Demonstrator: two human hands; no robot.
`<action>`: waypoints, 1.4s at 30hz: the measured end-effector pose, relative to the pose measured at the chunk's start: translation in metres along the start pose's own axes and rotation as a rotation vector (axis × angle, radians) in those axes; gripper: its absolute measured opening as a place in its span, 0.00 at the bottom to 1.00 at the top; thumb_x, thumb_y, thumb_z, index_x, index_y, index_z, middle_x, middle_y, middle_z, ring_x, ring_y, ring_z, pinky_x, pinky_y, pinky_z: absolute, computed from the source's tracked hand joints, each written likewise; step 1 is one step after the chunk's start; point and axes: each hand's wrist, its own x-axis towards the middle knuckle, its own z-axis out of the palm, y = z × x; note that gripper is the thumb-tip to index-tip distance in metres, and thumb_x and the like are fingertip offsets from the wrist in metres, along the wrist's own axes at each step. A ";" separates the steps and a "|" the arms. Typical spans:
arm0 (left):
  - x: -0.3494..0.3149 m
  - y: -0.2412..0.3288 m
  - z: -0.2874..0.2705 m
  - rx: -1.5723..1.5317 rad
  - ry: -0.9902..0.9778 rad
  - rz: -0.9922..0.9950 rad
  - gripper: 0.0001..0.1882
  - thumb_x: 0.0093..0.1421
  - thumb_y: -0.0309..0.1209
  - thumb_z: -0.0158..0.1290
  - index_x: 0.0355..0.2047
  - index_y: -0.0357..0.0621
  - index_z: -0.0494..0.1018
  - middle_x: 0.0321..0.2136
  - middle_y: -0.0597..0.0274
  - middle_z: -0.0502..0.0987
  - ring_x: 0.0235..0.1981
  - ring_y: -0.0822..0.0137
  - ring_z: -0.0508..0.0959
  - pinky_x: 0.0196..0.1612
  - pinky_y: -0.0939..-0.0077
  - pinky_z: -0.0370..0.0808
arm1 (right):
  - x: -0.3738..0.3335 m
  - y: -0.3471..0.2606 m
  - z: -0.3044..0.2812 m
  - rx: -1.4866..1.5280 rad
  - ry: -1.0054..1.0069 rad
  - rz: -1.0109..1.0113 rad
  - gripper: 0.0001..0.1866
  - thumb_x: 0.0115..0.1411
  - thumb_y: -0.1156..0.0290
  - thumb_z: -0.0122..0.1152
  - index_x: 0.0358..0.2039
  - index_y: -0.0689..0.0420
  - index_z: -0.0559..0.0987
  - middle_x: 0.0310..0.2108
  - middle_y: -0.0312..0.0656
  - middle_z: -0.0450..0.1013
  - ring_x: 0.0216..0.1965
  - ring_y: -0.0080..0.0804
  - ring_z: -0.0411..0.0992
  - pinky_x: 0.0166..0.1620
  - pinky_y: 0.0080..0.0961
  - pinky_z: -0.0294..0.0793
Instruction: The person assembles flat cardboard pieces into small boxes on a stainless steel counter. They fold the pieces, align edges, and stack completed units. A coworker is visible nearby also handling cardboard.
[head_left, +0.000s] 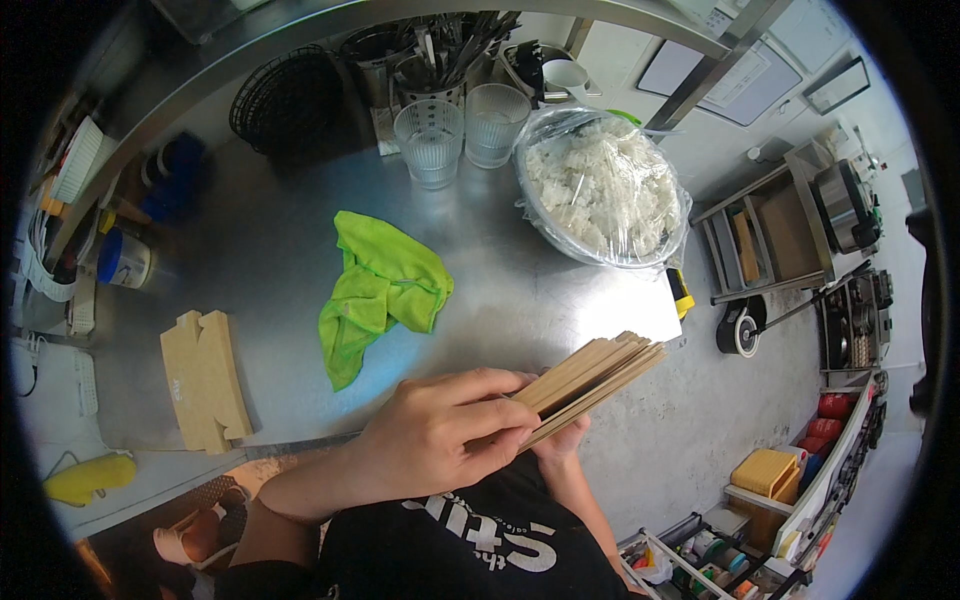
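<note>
My left hand [440, 425] grips the near end of a stack of thin brown cardboard pieces [595, 380], its fingers bent against the edge. The stack is tilted up to the right, with a dark gap between some layers. My right hand [563, 440] holds the stack from beneath, and most of its fingers are hidden behind it. Both hands are at the front edge of the steel table [270, 230]. On the left of the table lies a flat tan cardboard piece with notched ends [207, 382]. A crumpled green cloth [385, 290] lies between it and the hands.
Beyond the hands stands a plastic-covered bowl of white rice [605, 190]. Two clear ribbed glasses [430, 145] stand beside it, before a holder of cutlery [435, 65]. A black wire basket [285, 100] and a blue-lidded tub [123, 258] are farther left. Shelving [770, 240] is at right.
</note>
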 end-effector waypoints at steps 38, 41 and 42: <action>-0.004 0.002 -0.004 0.059 -0.050 0.061 0.07 0.53 0.28 0.59 0.33 0.45 0.76 0.41 0.57 0.75 0.35 0.60 0.80 0.35 0.71 0.79 | 0.002 -0.001 -0.005 0.002 -0.125 0.057 0.41 0.51 0.45 0.64 0.59 0.55 0.63 0.57 0.42 0.65 0.58 0.41 0.63 0.60 0.42 0.61; -0.004 0.001 -0.005 0.035 -0.057 0.063 0.07 0.53 0.28 0.59 0.33 0.44 0.76 0.40 0.57 0.75 0.35 0.60 0.80 0.35 0.71 0.79 | 0.002 -0.001 -0.007 0.019 -0.122 0.055 0.42 0.50 0.44 0.65 0.59 0.55 0.63 0.56 0.42 0.65 0.58 0.41 0.63 0.60 0.42 0.61; -0.004 0.002 -0.005 0.019 -0.055 0.050 0.07 0.52 0.27 0.60 0.33 0.45 0.77 0.41 0.58 0.75 0.34 0.62 0.80 0.34 0.72 0.78 | 0.002 -0.001 -0.007 0.024 -0.116 0.054 0.42 0.50 0.44 0.65 0.59 0.55 0.63 0.56 0.42 0.65 0.57 0.41 0.63 0.60 0.42 0.61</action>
